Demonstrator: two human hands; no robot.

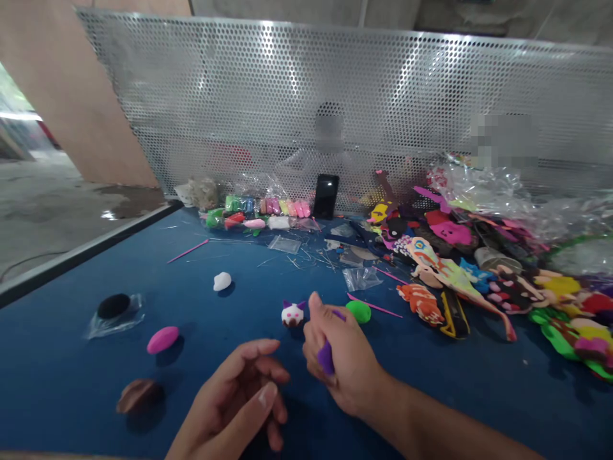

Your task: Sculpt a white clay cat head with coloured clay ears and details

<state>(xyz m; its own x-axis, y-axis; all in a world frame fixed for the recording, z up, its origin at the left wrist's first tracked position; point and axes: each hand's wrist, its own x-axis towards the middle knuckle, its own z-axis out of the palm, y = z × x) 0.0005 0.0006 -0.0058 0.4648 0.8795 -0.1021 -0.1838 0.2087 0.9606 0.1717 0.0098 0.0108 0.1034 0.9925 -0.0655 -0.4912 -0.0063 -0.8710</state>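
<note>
My right hand (338, 351) is closed around a lump of purple clay (325, 358), which bulges out between the fingers. To its left, my left hand (244, 399) has its fingers curled loosely and apart, with nothing in them. Just beyond the hands sits a small white animal head (292, 314) with purple ears, pink eyes and a brown muzzle. A bright green clay lump (359, 312) lies just past my right hand. On the left are a pink clay oval (163, 340), a brown clay lump (138, 396), a white clay lump (222, 281) and a black clay lump (113, 306) on plastic film.
Colourful clay figures (440, 262) and crumpled clear plastic (507, 191) crowd the right side. A yellow-black cutter (454, 314) lies among them. At the back stand a phone (325, 196) and packs of coloured clay (272, 207) before a perforated metal panel (239, 96). A pink stick (188, 251) lies left.
</note>
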